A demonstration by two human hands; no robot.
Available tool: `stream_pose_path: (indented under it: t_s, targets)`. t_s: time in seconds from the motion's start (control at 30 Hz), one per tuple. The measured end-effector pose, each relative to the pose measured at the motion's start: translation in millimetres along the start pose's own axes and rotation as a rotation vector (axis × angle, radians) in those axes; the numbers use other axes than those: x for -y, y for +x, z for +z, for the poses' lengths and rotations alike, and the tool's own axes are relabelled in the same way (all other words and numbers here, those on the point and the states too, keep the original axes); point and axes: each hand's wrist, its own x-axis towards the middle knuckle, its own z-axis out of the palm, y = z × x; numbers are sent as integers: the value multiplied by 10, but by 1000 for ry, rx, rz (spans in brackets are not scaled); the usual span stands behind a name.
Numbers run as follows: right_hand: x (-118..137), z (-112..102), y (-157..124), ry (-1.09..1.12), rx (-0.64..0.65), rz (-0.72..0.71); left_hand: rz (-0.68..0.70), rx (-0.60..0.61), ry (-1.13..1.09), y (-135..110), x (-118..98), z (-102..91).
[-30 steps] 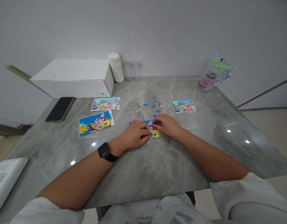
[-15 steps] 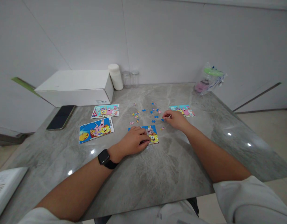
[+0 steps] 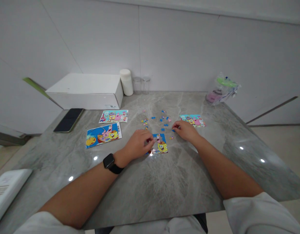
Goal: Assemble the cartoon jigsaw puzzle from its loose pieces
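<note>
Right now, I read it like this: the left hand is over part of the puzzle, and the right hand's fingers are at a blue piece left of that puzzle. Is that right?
Not quite: the blue piece at the right hand's fingers is to the right of the puzzle, as the head view shows. The left hand is indeed over part of it.

partly hidden puzzle (image 3: 162,143) behind left hand (image 3: 137,143), cut-off white package (image 3: 12,183) at left edge, unreadably small print (image 3: 111,106) on box (image 3: 83,84)
</note>
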Motion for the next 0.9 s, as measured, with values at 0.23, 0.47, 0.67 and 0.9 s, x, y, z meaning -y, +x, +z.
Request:
stream_pose_path:
  t_s: [0.23,0.47,0.67,0.9]
  targets:
    - [41,-116,-10,80,-113,-21,-445,-452,-270,84,379,-272]
    - [421,-324,79,99,-91,-105,-544,-508,-318,52,567,-221]
    - [754,-321,629,-36,35,-261,-528,-459,-290,43,583,-159]
    - [1048,42,1261,-207,193,-472,-567,-457,-328,59,594,-196]
